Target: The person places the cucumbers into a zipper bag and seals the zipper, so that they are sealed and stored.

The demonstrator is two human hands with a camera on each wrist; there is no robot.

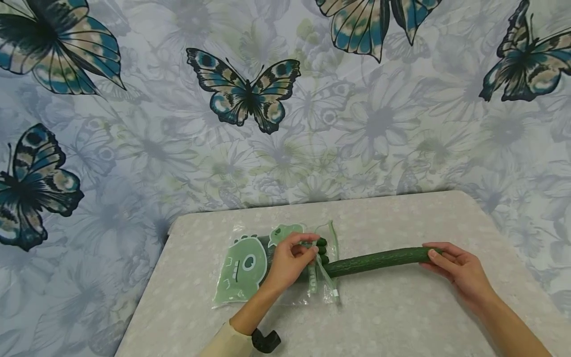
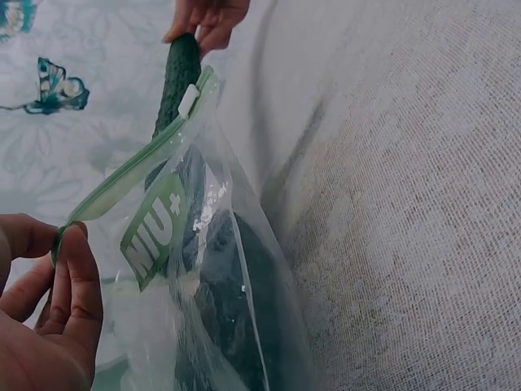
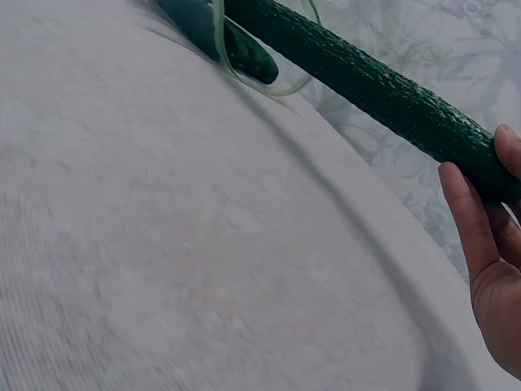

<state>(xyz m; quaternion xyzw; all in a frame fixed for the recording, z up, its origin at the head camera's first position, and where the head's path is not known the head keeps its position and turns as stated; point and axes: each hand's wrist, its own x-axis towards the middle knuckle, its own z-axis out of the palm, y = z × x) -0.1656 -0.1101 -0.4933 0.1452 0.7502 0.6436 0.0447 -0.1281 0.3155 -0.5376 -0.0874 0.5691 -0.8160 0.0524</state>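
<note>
A clear zip bag (image 1: 278, 297) printed with a green cartoon creature lies on the table, its mouth facing right. My left hand (image 1: 290, 260) pinches the green zip edge of the bag, as the left wrist view shows. A white slider (image 2: 189, 101) sits on that edge. In my right hand (image 1: 464, 270), fingers and thumb grip the far end of a long green cucumber (image 1: 379, 261). Its other end is at the bag's mouth, partly inside. Several more cucumbers (image 1: 322, 250) lie within the bag, their tips showing near the opening.
A pale patterned cloth covers the table (image 1: 401, 317). Behind its back edge hangs a backdrop (image 1: 379, 124) with butterflies and flowers. A black band with a protruding piece (image 1: 266, 341) is on the left wrist, beside a cream sleeve (image 1: 229, 342).
</note>
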